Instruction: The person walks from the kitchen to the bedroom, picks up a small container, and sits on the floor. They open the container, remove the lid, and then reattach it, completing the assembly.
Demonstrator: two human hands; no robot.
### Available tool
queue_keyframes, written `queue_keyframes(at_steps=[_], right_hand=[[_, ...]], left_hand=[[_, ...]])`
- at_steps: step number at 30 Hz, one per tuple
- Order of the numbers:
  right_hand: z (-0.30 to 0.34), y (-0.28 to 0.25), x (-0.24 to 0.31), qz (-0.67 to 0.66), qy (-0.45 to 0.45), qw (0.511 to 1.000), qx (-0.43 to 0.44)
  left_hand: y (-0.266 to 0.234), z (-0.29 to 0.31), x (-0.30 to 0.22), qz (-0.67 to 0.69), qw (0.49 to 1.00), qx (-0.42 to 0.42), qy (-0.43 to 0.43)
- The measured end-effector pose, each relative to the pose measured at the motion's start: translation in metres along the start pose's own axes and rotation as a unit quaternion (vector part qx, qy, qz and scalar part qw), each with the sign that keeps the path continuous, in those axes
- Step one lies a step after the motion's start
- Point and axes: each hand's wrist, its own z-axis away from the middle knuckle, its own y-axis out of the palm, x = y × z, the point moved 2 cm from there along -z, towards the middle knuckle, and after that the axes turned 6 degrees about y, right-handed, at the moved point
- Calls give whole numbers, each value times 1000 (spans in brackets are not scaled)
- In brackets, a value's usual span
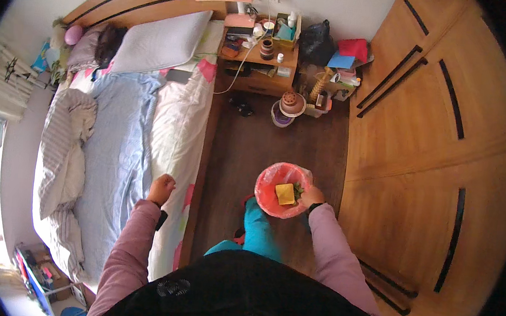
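My right hand (311, 197) is closed on the right rim of a round trash bin (260, 190) lined with a pinkish-red plastic bag. Inside the bin lie a yellow square piece (285, 193) and some green leafy scraps (299, 191). The bin is held in front of my legs, above the dark floor. Over the near right edge of the bed, my left hand (162, 188) hangs with its fingers curled in and nothing visible in them.
On the left stands a bed with a rumpled blue blanket (120, 128) and a pillow (161, 41). A cluttered nightstand (253, 84) is at the back. Ahead on the floor are a purple-white bucket (281, 119) and dark shoes (240, 106). A wooden wardrobe (426, 167) lines the right side.
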Motion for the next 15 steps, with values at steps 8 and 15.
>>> queue_keyframes(at_steps=[8,15], right_hand=[[-164,6,65,-5,3,1000,-14],[-289,64,74,-68,13,998,5]], left_hand=[[76,-206,53,-8,988,120,-101],[153,-321,100,187,958,148,-163]])
